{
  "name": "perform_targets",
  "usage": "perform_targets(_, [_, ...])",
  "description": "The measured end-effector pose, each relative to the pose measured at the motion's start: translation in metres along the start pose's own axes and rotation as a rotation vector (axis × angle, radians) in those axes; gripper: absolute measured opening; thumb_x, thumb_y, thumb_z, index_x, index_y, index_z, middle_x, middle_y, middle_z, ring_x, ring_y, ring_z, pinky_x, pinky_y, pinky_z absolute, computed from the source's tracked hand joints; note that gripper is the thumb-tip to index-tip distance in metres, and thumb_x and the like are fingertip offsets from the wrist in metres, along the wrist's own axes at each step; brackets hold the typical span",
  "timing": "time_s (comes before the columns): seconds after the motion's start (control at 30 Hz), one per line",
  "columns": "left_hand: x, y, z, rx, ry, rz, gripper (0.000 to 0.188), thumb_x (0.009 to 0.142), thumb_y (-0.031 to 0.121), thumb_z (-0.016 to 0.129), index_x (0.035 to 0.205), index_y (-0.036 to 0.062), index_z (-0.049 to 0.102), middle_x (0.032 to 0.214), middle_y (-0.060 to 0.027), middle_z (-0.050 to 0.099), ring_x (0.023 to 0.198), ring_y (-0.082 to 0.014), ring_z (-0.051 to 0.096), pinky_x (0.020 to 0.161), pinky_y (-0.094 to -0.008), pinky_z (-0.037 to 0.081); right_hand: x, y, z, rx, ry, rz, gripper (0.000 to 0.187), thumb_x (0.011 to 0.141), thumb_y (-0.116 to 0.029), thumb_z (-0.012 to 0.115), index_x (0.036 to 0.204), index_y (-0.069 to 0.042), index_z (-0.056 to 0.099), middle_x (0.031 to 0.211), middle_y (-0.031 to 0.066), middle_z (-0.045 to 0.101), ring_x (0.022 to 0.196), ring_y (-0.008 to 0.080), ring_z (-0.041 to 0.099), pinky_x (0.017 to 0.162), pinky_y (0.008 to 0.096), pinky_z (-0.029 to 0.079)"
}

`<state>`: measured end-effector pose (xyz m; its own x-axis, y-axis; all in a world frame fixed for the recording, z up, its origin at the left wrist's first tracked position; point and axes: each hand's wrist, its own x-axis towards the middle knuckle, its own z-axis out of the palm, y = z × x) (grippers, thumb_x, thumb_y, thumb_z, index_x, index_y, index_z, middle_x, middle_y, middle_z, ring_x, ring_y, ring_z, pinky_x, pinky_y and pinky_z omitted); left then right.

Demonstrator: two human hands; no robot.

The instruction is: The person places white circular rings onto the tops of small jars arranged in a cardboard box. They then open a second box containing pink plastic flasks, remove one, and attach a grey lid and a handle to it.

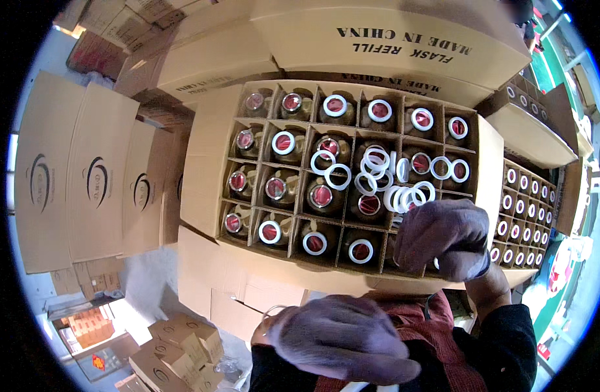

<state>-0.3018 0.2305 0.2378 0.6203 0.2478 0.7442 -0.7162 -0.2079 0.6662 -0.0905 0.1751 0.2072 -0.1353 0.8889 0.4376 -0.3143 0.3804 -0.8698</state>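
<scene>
An open carton point(202, 163) with cardboard dividers holds rows of glass flask liners with silvery necks and red showing inside. Several necks wear a white ring, such as the one on the front-row liner point(314, 243); others, like this liner point(276, 188), are bare. Loose white rings point(377, 166) lie heaped across the middle and right. My gloved right hand point(443, 238) is curled over the near right compartments, its fingertips hidden. My gloved left hand point(346, 340) is closed in front of the carton; something white point(372, 388) shows below it, too cut off to identify.
A second carton point(523, 215) of ringed liners stands at the right, with another open carton point(528, 121) above it. Large closed boxes point(391, 42) stand behind, and tall boxes point(71, 176) at the left. More cartons point(176, 353) are on the floor at lower left.
</scene>
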Motion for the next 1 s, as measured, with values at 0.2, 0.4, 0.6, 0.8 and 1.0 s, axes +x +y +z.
perform_targets(0.2, [-0.035, 0.036, -0.009, 0.316, 0.227, -0.011, 0.020, 0.081, 0.013, 0.067, 0.090, -0.0046, 0.068, 0.077, -0.0134, 0.069, 0.063, -0.0234, 0.068, 0.057, -0.0352, 0.057, 0.020, 0.003, 0.029, 0.097, -0.170, -0.165, 0.034, 0.084, -0.024, 0.074, 0.101, 0.004, 0.069, 0.095, 0.0212, 0.068, 0.082, 0.0318, 0.069, 0.068, 0.0385, 0.056])
perform_targets(0.4, [-0.056, 0.073, -0.042, 0.269, 0.428, -0.733, 0.033, 0.092, 0.033, 0.061, 0.096, 0.0011, 0.064, 0.093, -0.0230, 0.068, 0.075, -0.0285, 0.070, 0.061, -0.0387, 0.059, 0.033, 0.011, 0.072, 0.274, -0.302, -0.251, 0.024, 0.088, -0.021, 0.070, 0.098, 0.001, 0.072, 0.096, 0.0168, 0.069, 0.074, 0.0208, 0.067, 0.061, 0.0319, 0.054])
perform_targets(0.6, [-0.081, -0.021, -0.154, 0.985, 1.047, -0.655, 0.023, 0.092, 0.013, 0.063, 0.110, 0.0002, 0.066, 0.101, -0.0076, 0.066, 0.083, -0.0148, 0.062, 0.070, -0.0286, 0.053, 0.041, 0.004, 0.050, 0.318, -0.544, 0.119, 0.030, 0.092, -0.022, 0.064, 0.109, 0.003, 0.066, 0.098, 0.0182, 0.069, 0.087, 0.0266, 0.069, 0.074, 0.0389, 0.056])
perform_targets(0.8, [-0.243, -0.124, -0.321, 1.383, 0.812, -1.107, 0.018, 0.088, 0.023, 0.059, 0.088, 0.0061, 0.065, 0.083, -0.0142, 0.065, 0.078, -0.0288, 0.064, 0.069, -0.0406, 0.052, 0.116, 0.166, -0.013, -0.756, 0.090, 0.257, 0.028, 0.090, -0.027, 0.066, 0.103, -0.003, 0.066, 0.087, 0.0131, 0.068, 0.076, 0.0237, 0.065, 0.070, 0.0337, 0.052])
perform_targets(1.0, [-0.195, -0.131, -0.314, 1.756, 0.243, -1.339, 0.027, 0.087, 0.029, 0.053, 0.086, 0.0075, 0.069, 0.090, -0.0194, 0.068, 0.089, -0.0382, 0.065, 0.080, -0.0486, 0.051, 0.204, 0.302, -0.086, -1.199, 0.056, 0.116, 0.023, 0.086, -0.018, 0.061, 0.099, 0.000, 0.065, 0.096, 0.0190, 0.063, 0.093, 0.0355, 0.062, 0.083, 0.0423, 0.050])
